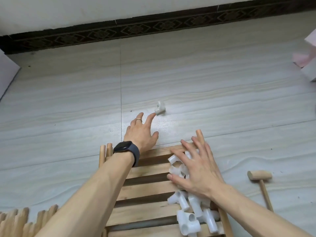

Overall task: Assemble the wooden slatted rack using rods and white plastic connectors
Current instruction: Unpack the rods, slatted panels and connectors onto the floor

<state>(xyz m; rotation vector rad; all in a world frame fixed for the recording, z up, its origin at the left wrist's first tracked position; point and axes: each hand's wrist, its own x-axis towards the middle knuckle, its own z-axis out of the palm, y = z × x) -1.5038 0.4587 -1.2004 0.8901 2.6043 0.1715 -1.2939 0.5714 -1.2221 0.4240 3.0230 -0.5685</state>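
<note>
From the head camera, a wooden slatted panel (147, 189) is seen flat on the floor, with a heap of white connectors (189, 207) piled on its right side. The right hand (196, 170) is laid over the heap, fingers spread and straight, gripping nothing. The left hand (142, 132), fingers outstretched, is reached toward a lone connector (160, 108) on the floor, a fingertip at its edge. Rods (106, 153) are seen beside the left wrist, and a wooden mallet (259, 176) to the right.

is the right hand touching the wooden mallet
Apart. The head view shows bare floor between the right hand, spread over the white connectors, and the mallet.
</note>
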